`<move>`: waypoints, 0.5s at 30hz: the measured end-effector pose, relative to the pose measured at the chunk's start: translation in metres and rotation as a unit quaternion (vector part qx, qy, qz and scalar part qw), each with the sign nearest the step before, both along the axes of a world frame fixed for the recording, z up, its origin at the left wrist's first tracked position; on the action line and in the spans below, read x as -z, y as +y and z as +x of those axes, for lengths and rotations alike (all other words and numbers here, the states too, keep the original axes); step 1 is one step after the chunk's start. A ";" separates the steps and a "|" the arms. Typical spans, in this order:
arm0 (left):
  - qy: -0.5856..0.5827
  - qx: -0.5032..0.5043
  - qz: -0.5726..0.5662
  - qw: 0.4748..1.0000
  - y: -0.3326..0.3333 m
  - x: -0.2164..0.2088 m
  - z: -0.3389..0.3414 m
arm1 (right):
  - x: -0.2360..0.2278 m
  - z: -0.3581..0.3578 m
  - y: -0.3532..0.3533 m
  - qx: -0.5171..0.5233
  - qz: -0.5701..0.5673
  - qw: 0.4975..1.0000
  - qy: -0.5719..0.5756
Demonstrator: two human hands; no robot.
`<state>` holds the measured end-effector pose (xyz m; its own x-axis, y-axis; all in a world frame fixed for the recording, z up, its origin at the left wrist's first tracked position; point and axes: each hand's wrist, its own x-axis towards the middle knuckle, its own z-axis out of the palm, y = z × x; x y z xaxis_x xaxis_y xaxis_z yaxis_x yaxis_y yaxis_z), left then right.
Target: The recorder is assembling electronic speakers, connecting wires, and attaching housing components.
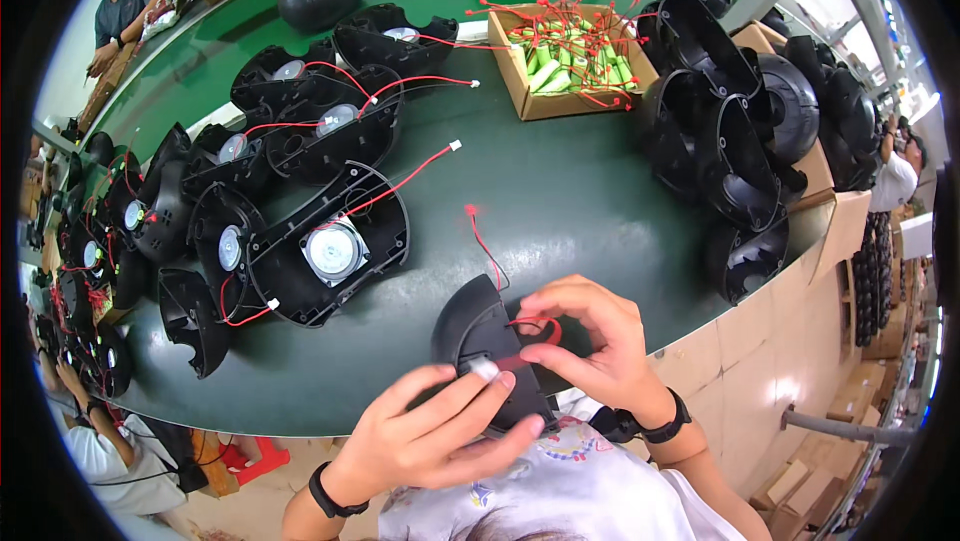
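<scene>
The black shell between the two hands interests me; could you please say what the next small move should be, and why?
I would probably have the right hand ease the red wire in against the black shell, because it bows out in a loop beside the shell's edge, while the left hand lies on the shell, well placed to steady it.

Overhead fisheye — down onto worktable

Standing right here — left hand has got a black shell, right hand is fiddling-close to a red wire. Cardboard box of green cells across the table — speaker housings off left.
</scene>
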<state>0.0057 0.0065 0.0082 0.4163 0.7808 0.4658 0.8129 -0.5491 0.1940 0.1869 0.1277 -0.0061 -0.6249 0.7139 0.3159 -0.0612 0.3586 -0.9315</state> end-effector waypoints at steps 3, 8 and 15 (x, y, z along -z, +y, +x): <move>-0.042 -0.009 -0.023 0.999 0.000 -0.002 0.003 | -0.002 0.001 0.005 -0.025 -0.012 1.000 -0.014; -0.073 -0.026 -0.042 0.996 0.000 0.002 0.002 | 0.003 0.002 0.025 0.035 -0.068 0.994 -0.075; -0.143 -0.062 -0.063 0.986 -0.009 0.012 0.006 | 0.017 -0.003 0.033 -0.090 -0.325 0.941 -0.003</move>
